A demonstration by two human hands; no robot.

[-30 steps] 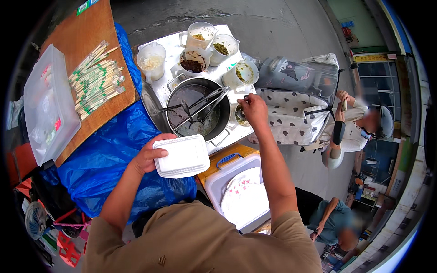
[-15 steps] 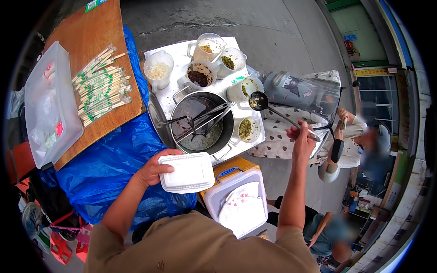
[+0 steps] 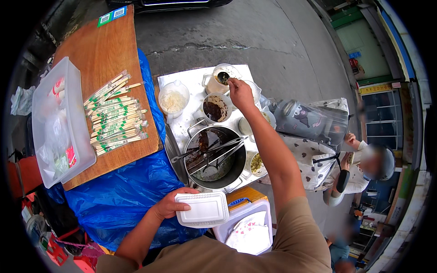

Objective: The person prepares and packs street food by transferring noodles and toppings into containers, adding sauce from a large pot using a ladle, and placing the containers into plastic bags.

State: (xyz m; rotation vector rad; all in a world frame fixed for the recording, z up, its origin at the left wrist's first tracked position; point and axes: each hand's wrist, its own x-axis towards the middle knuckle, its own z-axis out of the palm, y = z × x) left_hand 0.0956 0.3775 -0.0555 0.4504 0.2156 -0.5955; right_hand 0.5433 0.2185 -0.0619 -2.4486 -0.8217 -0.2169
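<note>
My left hand grips a closed white takeout box by its left edge, thumb on the lid. At the far side of the white table, my right hand is closed on a ladle. Its dark bowl is at the mouth of the farthest pitcher; most of its handle is hidden. Nearer stand a pitcher of dark brown paste and one of pale shreds. A large pot holds dark liquid, with tongs and other metal tools laid across it.
A wooden board at the left carries wrapped chopsticks and a clear plastic bin. Blue plastic sheeting hangs below it. Beside me stands an open tub with white bags. At the right, a person sits by a covered scooter.
My right hand has swung the ladle left and away from me, from beyond the table's right side to the farthest pitcher. My left hand still holds the takeout box. The whole view has shifted.
</note>
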